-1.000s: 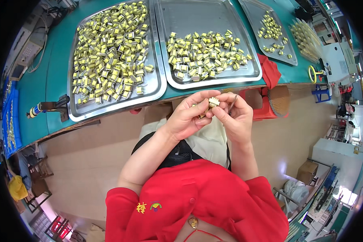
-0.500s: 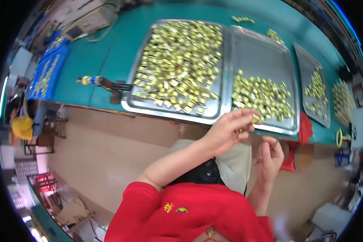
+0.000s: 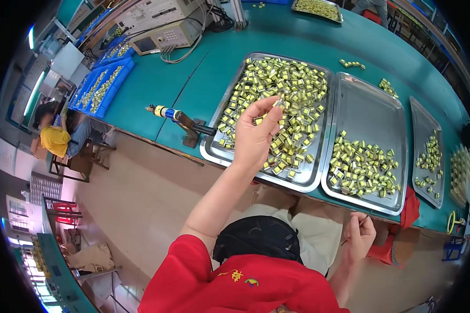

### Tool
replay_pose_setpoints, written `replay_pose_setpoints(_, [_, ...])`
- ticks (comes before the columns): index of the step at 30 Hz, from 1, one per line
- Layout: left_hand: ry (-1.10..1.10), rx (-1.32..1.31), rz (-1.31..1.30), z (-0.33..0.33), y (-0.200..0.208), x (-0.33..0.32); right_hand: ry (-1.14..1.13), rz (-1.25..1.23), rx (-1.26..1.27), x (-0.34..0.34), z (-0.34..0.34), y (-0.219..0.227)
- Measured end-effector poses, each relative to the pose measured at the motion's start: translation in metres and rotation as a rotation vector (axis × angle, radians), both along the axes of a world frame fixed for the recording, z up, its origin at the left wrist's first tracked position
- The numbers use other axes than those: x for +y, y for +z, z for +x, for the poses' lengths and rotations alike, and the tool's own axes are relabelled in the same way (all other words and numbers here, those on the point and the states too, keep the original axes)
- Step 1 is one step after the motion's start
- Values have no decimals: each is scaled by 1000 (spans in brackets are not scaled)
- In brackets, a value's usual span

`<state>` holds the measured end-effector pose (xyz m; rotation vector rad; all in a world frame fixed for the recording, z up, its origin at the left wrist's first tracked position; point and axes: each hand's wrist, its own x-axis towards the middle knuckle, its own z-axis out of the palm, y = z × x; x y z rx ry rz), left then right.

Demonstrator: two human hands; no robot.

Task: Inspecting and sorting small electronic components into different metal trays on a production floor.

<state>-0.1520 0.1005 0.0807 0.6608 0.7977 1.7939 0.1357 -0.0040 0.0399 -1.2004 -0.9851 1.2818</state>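
Left hand (image 3: 254,134) looks pinched on a small part (image 3: 280,103) over the left tray (image 3: 314,176); right hand (image 3: 359,232)'s clamped on a thin tool (image 3: 366,217) off the desk (image 3: 277,31)'s front edge. Pinch lightly, folks.

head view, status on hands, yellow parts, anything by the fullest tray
Left hand over fullest tray, what it holds unclear. Right hand by table, pinching thin dark tool. Yellow parts heaped in tray. Small stand at tray's left edge.

Yellow characters (image 3: 237,275), small arched multicolour emblem (image 3: 251,283) on red shirt (image 3: 193,279); other markings illegible.
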Motion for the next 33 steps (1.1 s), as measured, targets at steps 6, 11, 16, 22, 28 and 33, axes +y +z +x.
replay_pose_setpoints(6, [-7, -36, -17, -2, -5, 2, 39, 1, 9, 6, -1, 1])
replay_pose_setpoints(11, [-6, -49, -8, -5, -8, 4, 49, -12, 7, 8, -2, 0])
replay_pose_setpoints(16, [29, -56, -35, -6, -9, 7, 19, -30, 14, 9, -2, 0])
replay_pose_setpoints(22, [46, -78, -45, -6, -7, 1, 28, -27, 16, 5, -1, 0])
replay_pose_setpoints(28, [102, 232, -67, 10, -11, -8, 15, -34, -58, 2, 2, 0])
replay_pose_setpoints(33, [-127, 548, -80, 43, -7, -49, 53, 19, -85, 15, -14, 16])
